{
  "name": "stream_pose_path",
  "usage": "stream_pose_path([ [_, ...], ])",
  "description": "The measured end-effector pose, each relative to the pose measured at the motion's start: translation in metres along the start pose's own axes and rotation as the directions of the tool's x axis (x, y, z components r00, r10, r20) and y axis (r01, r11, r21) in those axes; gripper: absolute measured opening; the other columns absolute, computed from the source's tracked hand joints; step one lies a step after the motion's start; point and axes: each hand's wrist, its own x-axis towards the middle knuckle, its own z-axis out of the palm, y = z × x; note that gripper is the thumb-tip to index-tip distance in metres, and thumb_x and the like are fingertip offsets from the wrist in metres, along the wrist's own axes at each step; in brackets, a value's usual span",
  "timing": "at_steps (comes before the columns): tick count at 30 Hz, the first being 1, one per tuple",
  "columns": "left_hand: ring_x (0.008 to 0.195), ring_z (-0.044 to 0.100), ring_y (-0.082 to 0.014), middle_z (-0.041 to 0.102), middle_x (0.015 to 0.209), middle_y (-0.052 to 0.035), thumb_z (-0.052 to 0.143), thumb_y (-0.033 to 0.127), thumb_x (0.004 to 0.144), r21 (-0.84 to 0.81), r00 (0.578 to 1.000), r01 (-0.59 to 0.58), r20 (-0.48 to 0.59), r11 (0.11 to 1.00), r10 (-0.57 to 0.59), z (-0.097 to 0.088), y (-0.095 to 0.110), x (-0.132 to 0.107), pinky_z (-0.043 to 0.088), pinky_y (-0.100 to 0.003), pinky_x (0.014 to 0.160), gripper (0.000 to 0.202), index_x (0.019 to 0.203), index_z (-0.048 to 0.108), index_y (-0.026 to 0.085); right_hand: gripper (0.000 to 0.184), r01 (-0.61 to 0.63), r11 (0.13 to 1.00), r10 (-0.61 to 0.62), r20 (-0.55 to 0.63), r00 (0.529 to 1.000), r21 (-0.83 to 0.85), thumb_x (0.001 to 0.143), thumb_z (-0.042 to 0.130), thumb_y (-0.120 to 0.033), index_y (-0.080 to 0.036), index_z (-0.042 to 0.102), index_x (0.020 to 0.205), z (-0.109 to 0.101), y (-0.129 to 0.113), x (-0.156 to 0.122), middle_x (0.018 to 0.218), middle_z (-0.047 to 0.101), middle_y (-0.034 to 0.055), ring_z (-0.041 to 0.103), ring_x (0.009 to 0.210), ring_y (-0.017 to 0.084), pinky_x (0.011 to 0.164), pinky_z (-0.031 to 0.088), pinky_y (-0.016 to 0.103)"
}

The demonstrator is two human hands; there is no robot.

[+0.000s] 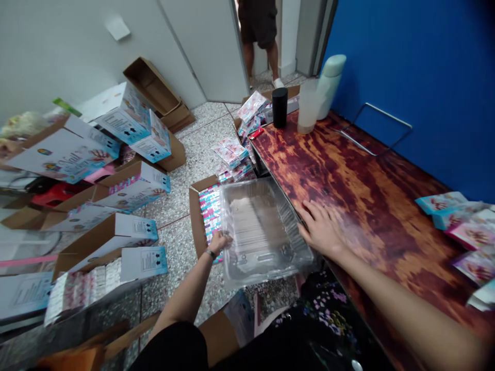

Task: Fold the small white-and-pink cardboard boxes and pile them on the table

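My left hand point(220, 241) is closed on the left rim of a clear plastic tray point(257, 260), which hangs beside the table above the floor. The tray is see-through, and a brownish surface shows inside or beneath it; I cannot tell which. Next to the tray's right rim, my right hand point(323, 226) rests on the wood-patterned tabletop point(371, 206) with its fingers spread and holds nothing. Partly under the tray's left side stands an open carton point(198, 221) filled with rows of small colourful packets point(209, 208).
White-and-blue printed cartons point(143, 226) crowd the left. Loose packets point(232, 152) lie beyond the tray. A black cylinder point(280, 107), a cloudy plastic cup point(308, 108) and a pale green bottle point(330, 87) stand at the table's far end. A person point(259, 31) stands in the doorway.
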Motion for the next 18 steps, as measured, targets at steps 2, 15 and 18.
stream_pose_path([
  [2,0.055,0.06,-0.013,0.065,0.069,-0.0023,0.078,0.012,0.062,0.027,1.0,0.018,-0.01,0.999,-0.018,-0.028,0.008,-0.02,0.049,-0.023,0.055,0.03,0.089,0.067,0.01,0.052,0.0,1.0,0.0,-0.009,1.0,0.008,0.093,0.045,-0.034,-0.022,0.044,0.143,0.0,0.0,0.0,0.142,0.047,0.0115,0.039,0.13,0.03,0.107,0.03,0.05],
  [15,0.057,0.067,-0.0162,0.069,0.076,-0.0027,0.076,0.001,0.061,-0.002,0.89,0.188,-0.422,0.982,-0.171,-0.197,-0.01,-0.107,0.055,-0.024,0.055,0.042,0.098,0.063,0.016,0.049,-0.031,0.998,0.029,0.037,0.999,0.049,0.094,0.043,-0.034,-0.017,0.049,0.139,-0.006,-0.002,-0.001,0.145,0.043,0.0123,0.034,0.133,0.029,0.11,0.024,0.049],
  [18,0.06,0.068,-0.0145,0.069,0.078,-0.0012,0.076,0.002,0.066,-0.007,0.874,0.177,-0.459,0.984,-0.161,-0.194,-0.02,-0.096,0.056,-0.024,0.061,0.038,0.099,0.063,0.017,0.048,-0.029,0.999,0.028,0.038,0.999,0.038,0.094,0.044,-0.033,-0.017,0.049,0.139,-0.005,-0.002,-0.001,0.145,0.044,0.0121,0.034,0.133,0.029,0.11,0.025,0.049],
])
